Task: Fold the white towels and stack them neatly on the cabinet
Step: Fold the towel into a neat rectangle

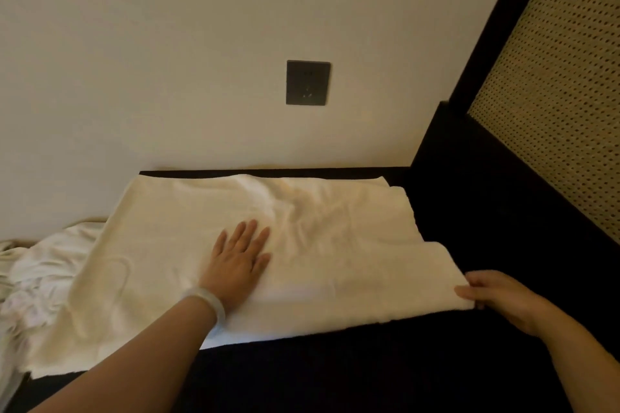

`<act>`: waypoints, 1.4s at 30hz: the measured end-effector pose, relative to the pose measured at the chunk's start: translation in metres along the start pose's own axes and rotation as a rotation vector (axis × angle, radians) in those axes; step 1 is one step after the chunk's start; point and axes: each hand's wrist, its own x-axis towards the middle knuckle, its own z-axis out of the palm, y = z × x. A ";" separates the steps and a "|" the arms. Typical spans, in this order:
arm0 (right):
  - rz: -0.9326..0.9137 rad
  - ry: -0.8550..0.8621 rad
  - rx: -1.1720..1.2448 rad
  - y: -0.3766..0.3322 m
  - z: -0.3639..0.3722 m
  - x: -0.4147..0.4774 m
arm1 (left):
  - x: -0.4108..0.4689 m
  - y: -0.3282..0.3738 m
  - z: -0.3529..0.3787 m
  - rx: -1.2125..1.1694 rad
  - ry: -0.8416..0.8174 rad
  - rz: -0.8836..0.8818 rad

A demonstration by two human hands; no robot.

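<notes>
At my nine o'clock, a crumpled pile of towels [40, 278] lies just beside the white towel [335, 228], which is spread on the dark cabinet [369, 372] with its far edge along the wall. My left hand [235, 265] presses flat on it, fingers straight. At four o'clock my right hand [493, 295] pinches its near right corner, with bare cabinet top beyond at three o'clock.

One wide-angle head-worn view looks forward and down, close over the dark cabinet top [335, 379], facing the far wall [167, 43] and its socket [308, 82]; a woven panel [553, 111] fills the upper right edge.
</notes>
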 end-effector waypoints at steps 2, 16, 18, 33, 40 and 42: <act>0.068 0.020 -0.076 0.009 0.007 0.001 | 0.002 0.003 0.003 0.019 0.002 0.003; 0.131 0.187 0.006 0.013 0.025 -0.021 | -0.010 0.021 0.023 0.017 0.052 -0.036; 0.157 0.186 -0.035 0.010 0.027 -0.019 | -0.009 0.024 0.021 0.025 0.052 -0.054; -0.287 0.491 -0.729 -0.069 0.084 0.051 | 0.001 0.032 0.013 0.042 0.014 -0.080; -0.371 0.293 -1.002 -0.024 0.122 0.082 | 0.001 0.027 0.008 0.061 0.031 -0.127; -0.436 0.262 -1.002 -0.017 0.114 0.084 | -0.008 0.033 0.012 0.046 0.037 -0.160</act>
